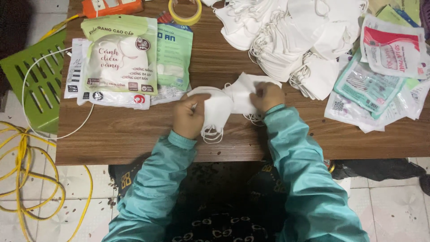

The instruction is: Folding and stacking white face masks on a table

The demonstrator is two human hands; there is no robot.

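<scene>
Masks [226,105] lie in a small stack at the near-middle of the table [134,139], pile of loose masks [291,40] behind them. Left hand [190,117] grips the stack's left end, right hand [267,96] pinches the right. Risk: ear loops [211,134] dangling toward the table's front edge may snag, or the stack may fan apart.

Teal jacket sleeves with ribbed cuffs; dark trousers patterned with pale looped shapes.
</scene>
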